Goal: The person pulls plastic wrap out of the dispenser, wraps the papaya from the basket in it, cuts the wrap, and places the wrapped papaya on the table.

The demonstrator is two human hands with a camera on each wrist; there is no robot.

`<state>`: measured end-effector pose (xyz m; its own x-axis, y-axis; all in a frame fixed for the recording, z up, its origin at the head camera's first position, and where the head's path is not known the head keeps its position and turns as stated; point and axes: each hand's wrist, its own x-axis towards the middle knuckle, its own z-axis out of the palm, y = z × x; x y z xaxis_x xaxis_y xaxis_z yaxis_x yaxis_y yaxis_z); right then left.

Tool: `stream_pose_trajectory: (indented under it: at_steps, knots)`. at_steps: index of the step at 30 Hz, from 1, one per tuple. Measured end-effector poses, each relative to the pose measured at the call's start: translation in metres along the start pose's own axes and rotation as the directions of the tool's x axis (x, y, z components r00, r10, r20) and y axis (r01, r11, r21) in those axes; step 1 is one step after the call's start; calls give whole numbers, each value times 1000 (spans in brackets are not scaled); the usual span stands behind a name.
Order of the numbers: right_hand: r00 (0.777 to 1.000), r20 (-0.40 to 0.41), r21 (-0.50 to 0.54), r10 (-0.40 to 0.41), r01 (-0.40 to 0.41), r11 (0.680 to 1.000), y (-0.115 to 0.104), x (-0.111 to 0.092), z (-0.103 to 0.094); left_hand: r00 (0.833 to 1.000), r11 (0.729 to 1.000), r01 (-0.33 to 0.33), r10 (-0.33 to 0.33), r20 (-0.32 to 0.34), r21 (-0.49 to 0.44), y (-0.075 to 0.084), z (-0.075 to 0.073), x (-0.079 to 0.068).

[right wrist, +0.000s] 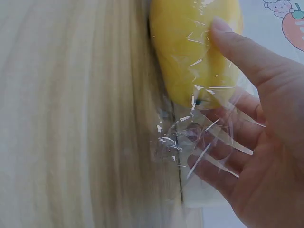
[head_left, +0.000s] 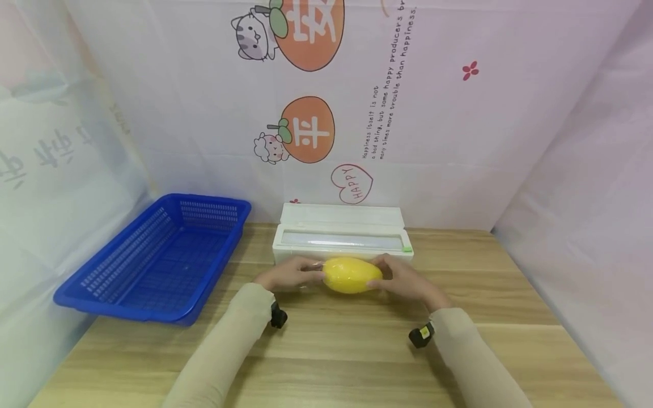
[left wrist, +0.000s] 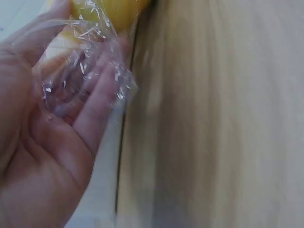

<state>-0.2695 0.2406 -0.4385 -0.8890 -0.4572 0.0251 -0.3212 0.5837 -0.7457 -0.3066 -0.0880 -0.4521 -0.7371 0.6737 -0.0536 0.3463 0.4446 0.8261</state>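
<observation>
A smooth yellow oval fruit, with a dark green spot at one end, is held level between both hands. Clear cling film covers it, with loose crinkled film past its ends. The left hand holds one end, its thumb and fingers around the bunched film in the left wrist view. At the other end, the right hand has its thumb on the near side and its fingers behind the film. Right behind the fruit stands a long white cling film dispenser with its lid raised.
A blue plastic basket with slotted walls stands on the left of the wooden table. Printed white cloth hangs behind the table and along both sides. A small green tab marks the dispenser's right end.
</observation>
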Motion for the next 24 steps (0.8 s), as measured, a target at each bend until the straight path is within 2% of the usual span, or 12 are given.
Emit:
stream_pose_trajectory:
  at_steps: [3,8,12,15,18,20,24]
  knots:
    - [1000,-5,-1,-26,26,1000,1,0,0,1000,1000,0,0,3,-15,-3,-3,-4]
    - [999,-7,1,-34,34,999,2,2,0,999,995,-1,5,-37,95,0,-6,-6]
    - [1000,-14,-15,-5,5,1000,1,1,1,996,980,3,16,-92,201,18,-8,-10]
    - [1000,-23,-27,-2,2,1000,1,0,1,986,938,-20,76,-147,347,43,-6,-13]
    - [999,-35,-56,-26,24,998,0,-1,1,970,866,-65,172,-173,496,62,4,-8]
    - [998,-42,-80,-47,44,996,0,-1,2,964,826,-82,208,-167,557,70,13,-4]
    - [995,-57,-122,-76,69,990,-1,-3,3,965,786,-85,219,-147,612,72,29,2]
